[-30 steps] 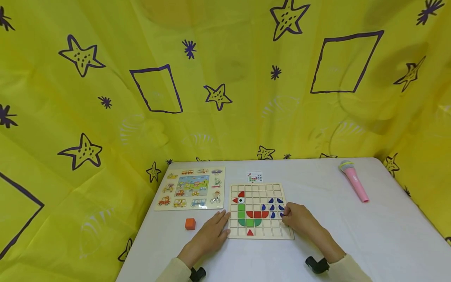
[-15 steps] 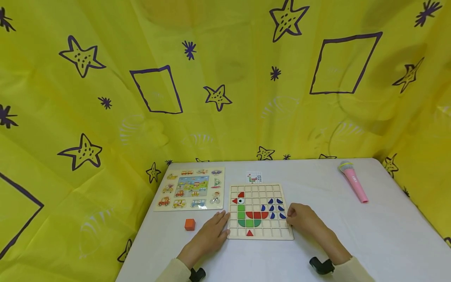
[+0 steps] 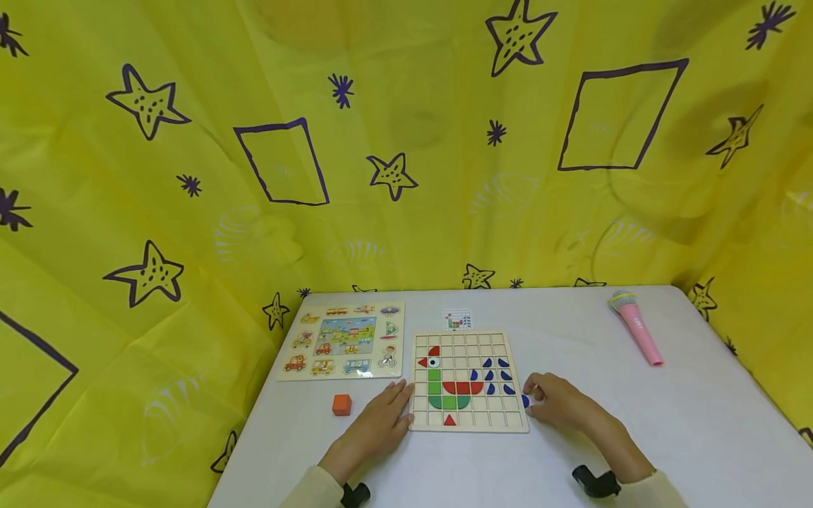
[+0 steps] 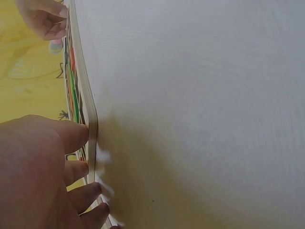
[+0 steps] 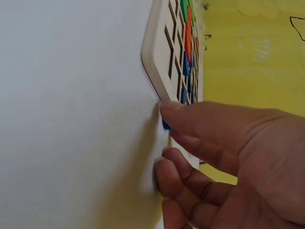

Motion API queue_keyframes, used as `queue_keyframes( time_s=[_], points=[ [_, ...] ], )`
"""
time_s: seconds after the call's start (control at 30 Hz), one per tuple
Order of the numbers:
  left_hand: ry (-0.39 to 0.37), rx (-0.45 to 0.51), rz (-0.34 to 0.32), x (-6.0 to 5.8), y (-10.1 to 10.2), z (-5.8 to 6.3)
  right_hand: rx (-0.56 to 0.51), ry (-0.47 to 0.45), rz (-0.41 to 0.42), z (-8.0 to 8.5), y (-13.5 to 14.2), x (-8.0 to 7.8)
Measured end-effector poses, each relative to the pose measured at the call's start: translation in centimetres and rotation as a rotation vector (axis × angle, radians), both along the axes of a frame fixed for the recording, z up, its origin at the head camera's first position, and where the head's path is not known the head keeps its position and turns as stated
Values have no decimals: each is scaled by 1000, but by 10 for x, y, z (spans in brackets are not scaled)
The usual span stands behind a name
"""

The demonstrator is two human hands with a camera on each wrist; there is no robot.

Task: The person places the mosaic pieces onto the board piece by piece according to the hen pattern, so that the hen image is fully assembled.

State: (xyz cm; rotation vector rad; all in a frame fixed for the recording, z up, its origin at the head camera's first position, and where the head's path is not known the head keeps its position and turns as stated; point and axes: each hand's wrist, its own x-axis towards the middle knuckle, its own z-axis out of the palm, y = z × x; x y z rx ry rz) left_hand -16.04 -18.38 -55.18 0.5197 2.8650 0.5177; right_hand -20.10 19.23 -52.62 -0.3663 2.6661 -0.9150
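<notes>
A wooden grid board (image 3: 489,416) lies on the table, with red, green and blue flat pieces set in its cells as a bird-like figure. My left hand (image 3: 376,422) rests against the board's left edge; in the left wrist view its extended fingertips (image 4: 76,136) touch the rim. Just off the right edge, my right hand (image 3: 562,403) pinches a blue piece (image 3: 526,401) with curved sides. Most of that blue piece (image 5: 166,125) is hidden by the thumb in the right wrist view. Several blue pieces (image 3: 490,375) sit in cells at the board's right side.
Behind the board lies a small pattern card (image 3: 457,319). A vehicle picture puzzle (image 3: 295,372) is at the back left, with an orange cube (image 3: 341,405) in front of it. At the far right lies a pink toy microphone (image 3: 638,330). Yellow cloth surrounds the white table.
My right hand has let go of a blue piece in a right-side cell and drawn back to the right. Another blue piece now shows at its fingertips. The left hand stays put.
</notes>
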Motion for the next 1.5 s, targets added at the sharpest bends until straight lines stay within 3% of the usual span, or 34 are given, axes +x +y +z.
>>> queue_keyframes(
  time_s=[0.33, 0.63, 0.87, 1.17, 1.5],
  points=[
    [-2, -2, -4, 0, 0, 0, -31, 87, 20, -10, 1, 3],
    [0, 3, 3, -1, 0, 0, 162, 86, -70, -5, 13, -2],
    [-4, 3, 3, -1, 0, 2, 70, 129, -1, 0, 18, 1],
    [-6, 18, -10, -1, 0, 3, 95, 104, -75, -4, 12, 2],
    [-18, 23, 1, 0, 1, 4, 108, 153, -75, -6, 5, 2]
  ],
)
